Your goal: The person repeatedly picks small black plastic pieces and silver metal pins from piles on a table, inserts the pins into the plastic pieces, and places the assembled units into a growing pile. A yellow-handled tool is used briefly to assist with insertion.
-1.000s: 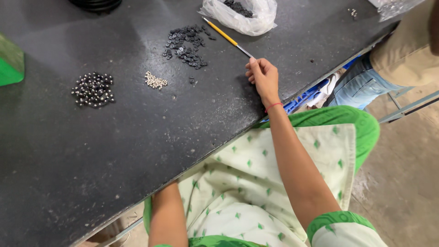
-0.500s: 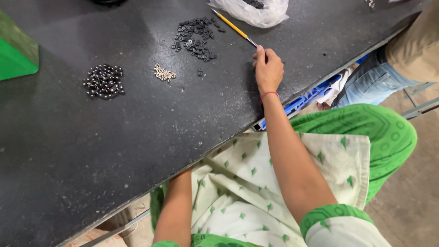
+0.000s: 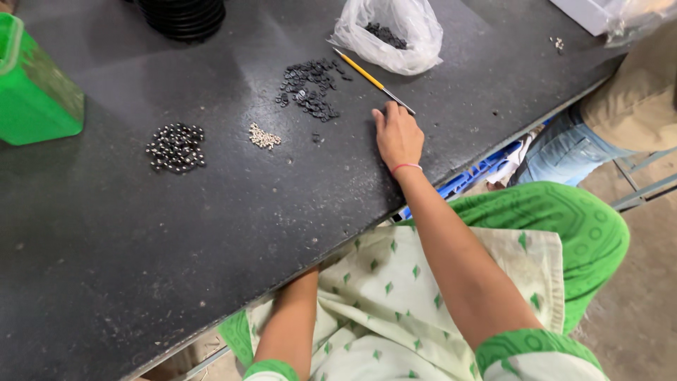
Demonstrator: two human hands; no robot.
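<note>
Since half a second ago: right hand point(image 3: 398, 135) has stayed flat on the dark table point(image 3: 211, 233) with its fingertips at the metal end of the yellow-handled tool point(image 3: 372, 80); nothing on the tabletop has shifted.

Items, left to right:
- Green plastic container point(image 3: 35, 92), at the far left edge, partly cut off.
- Pile of shiny dark round beads point(image 3: 176, 147), loosely heaped.
- Stack of black ring-shaped parts point(image 3: 183, 15), at the top edge.
- Small cluster of pale, silvery bits point(image 3: 264, 137), just right of the beads.
- Spread of small flat black pieces point(image 3: 309, 88), scattered unevenly.
- Left forearm goes under the table edge; its hand is out of sight.
- Yellow-handled tool, thin, lying slantwise between the black pieces and a clear plastic bag point(image 3: 391, 32) holding more dark pieces.
- Right hand, palm down, fingers together, gripping nothing, red thread at the wrist.
- Another person's leg in blue jeans point(image 3: 571, 152), far right.
</note>
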